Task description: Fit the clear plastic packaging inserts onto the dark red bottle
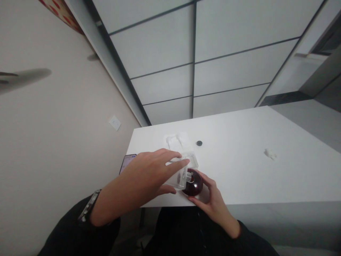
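My left hand is wrapped over a clear square-sided bottle, tipped on its side. The bottle's threaded neck points right, at a glossy dark red rounded container. Whether the neck touches the container or sits in its opening, I cannot tell. My right hand curves its thumb and fingers around the container's right side, near the table's front edge. Just past my left fingers lies a clear plastic piece, partly covered by the hand.
On the white table, a small dark round cap lies beyond the hands, beside a crumpled white sheet or wrapper. A phone is at the left edge, partly behind my forearm. A crumpled tissue lies farther right.
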The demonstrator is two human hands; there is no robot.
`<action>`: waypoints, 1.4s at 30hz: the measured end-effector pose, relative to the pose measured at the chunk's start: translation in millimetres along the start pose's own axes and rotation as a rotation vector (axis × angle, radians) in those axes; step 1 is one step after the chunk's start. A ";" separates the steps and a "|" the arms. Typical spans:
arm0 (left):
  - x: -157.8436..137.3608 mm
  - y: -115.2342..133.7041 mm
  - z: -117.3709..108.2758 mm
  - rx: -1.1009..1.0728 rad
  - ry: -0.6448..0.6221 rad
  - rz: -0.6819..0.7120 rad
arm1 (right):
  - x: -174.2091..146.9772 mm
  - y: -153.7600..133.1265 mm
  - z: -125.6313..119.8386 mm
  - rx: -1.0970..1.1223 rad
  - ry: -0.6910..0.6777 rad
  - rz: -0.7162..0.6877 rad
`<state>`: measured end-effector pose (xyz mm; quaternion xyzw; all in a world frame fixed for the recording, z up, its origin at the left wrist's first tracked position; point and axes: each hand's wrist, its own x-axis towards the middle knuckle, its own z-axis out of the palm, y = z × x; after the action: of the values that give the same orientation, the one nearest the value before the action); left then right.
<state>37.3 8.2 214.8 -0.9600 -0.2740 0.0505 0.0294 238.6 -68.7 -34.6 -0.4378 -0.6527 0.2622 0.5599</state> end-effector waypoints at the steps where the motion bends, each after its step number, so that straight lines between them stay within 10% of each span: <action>1: 0.0 -0.1 -0.2 0.004 -0.002 0.002 | -0.3 0.5 0.1 -0.002 0.000 -0.001; 42: 5.1 2.6 -13.5 0.031 -0.058 -0.004 | -6.3 9.2 1.4 -0.053 -0.002 0.001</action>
<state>44.5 8.3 227.6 -0.9570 -0.2757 0.0824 0.0364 239.8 -69.6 -45.7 -0.4526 -0.6598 0.2454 0.5474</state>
